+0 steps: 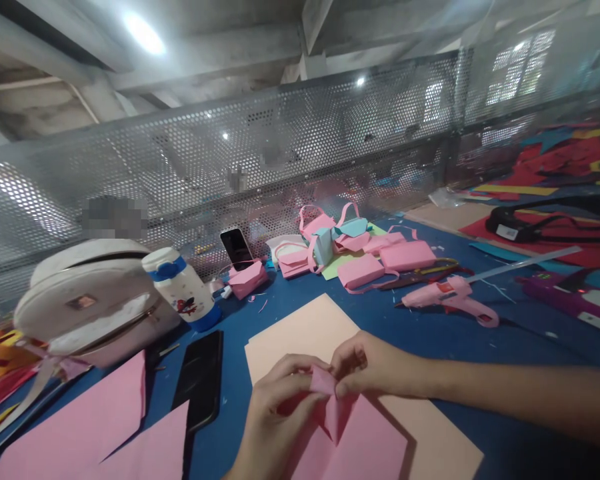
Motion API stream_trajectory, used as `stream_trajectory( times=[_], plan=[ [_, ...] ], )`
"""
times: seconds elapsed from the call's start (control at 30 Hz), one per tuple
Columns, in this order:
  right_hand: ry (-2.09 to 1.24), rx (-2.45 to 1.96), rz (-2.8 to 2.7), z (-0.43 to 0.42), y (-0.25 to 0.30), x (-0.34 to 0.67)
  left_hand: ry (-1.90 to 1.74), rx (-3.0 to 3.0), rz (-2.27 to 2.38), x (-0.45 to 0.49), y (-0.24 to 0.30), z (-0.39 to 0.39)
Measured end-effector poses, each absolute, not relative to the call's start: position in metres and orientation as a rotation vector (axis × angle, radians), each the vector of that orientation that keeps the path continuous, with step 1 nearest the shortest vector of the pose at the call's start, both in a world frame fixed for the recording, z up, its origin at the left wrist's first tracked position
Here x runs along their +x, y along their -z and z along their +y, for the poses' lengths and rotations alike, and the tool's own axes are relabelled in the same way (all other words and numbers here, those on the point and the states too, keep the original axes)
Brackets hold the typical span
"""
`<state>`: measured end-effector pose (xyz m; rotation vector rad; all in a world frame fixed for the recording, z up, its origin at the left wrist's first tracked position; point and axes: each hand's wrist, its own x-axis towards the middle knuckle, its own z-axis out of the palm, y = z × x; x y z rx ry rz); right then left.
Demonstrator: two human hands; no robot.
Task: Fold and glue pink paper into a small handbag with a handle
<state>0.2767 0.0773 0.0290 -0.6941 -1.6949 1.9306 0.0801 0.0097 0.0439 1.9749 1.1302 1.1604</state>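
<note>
Here both hands — left hand (pixel 275 407), right hand (pixel 367 365) — pinch a creased, half-folded pink paper (pixel 347 437).

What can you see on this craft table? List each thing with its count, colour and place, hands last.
pink paper: one, pink, front centre, partly folded
peach sheet: one, peach, under the pink paper
pink sheets: two, pink, front left
flat phone: one, black, left of the peach sheet
propped phone: one, black, by the screen
bottle: one, white, blue cap, left
round bag: one, white, far left
paper bags: several, mostly pink, rear centre
glue gun: one, pink, right
table: one, blue
mesh screen: one, grey, behind
left hand: pinching the pink paper
right hand: pinching it too
</note>
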Motion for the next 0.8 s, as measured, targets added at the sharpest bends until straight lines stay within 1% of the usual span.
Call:
stream_trajectory(
  times=[0.13,0.27,0.53,0.73,0.8],
  plan=[
    [-1.998,-0.787,-1.59,0.078,-0.027,0.277,-1.188,2.045,1.139,0.078,-0.045,0.015],
    [-1.994,-0.766,-1.55,0.08,-0.023,0.277,-1.219,2.053,1.091,0.072,-0.046,0.015],
    [-1.997,-0.734,-1.534,0.08,-0.022,0.276,-1.06,2.115,1.039,0.064,-0.062,0.02],
    [-1.985,-0.786,-1.638,0.075,-0.029,0.278,-1.089,2.055,1.235,0.069,-0.058,0.017],
    [-1.978,-0.793,-1.675,0.074,-0.029,0.278,-1.074,2.076,1.222,0.07,-0.056,0.016]
  ],
)
